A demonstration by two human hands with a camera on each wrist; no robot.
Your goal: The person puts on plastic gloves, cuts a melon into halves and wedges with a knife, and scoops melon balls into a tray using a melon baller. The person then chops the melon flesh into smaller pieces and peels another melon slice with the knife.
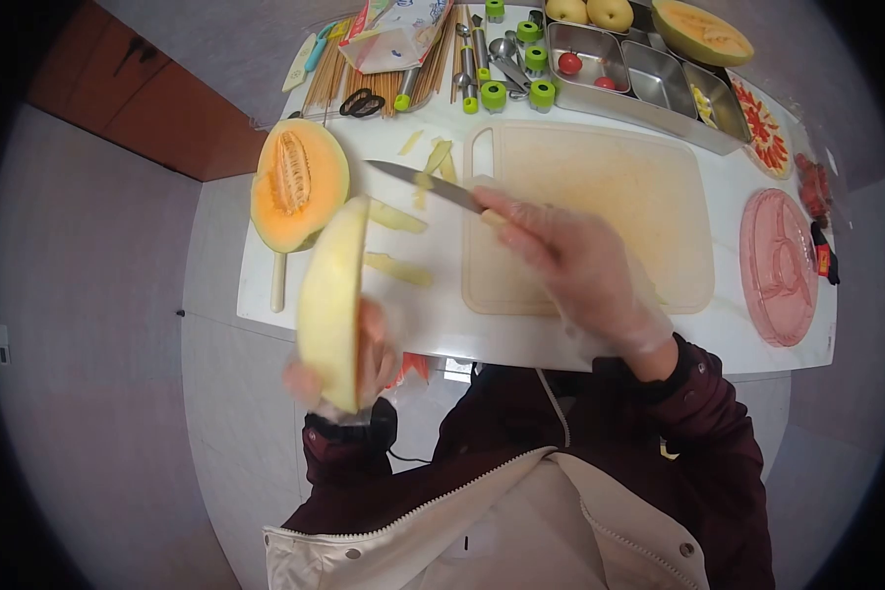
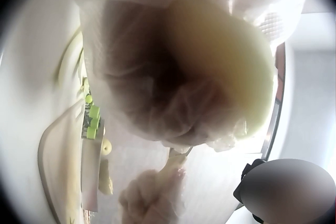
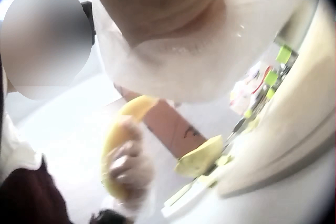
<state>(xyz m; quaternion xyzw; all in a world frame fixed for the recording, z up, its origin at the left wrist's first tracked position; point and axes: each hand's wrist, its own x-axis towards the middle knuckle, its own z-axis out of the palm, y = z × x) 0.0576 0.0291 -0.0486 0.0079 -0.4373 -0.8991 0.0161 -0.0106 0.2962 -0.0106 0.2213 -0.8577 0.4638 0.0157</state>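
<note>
A long, peeled melon wedge [image 1: 330, 305] stands upright in my left hand [image 1: 376, 354], whose gloved fingers grip its lower part. The same pale wedge [image 2: 220, 50] fills much of the left wrist view, with the fingers wrapped against it. My right hand [image 1: 585, 261], in a clear plastic glove, grips a knife [image 1: 428, 185] by its light handle over the cutting board [image 1: 492, 285]. The blade points left, apart from the wedge. Strips of peel [image 1: 400, 267] lie on the table below. Half a melon [image 1: 326, 167] with its seeds sits cut face up to the left.
A white-handled tool [image 1: 278, 283] lies by the left table edge. Behind the board are a steel container [image 1: 649, 110], several green-capped cutters [image 1: 494, 95] and wooden skewers [image 1: 334, 84]. At the right stands a pink divided tray [image 1: 779, 267]. Another melon piece [image 1: 703, 34] sits at the back.
</note>
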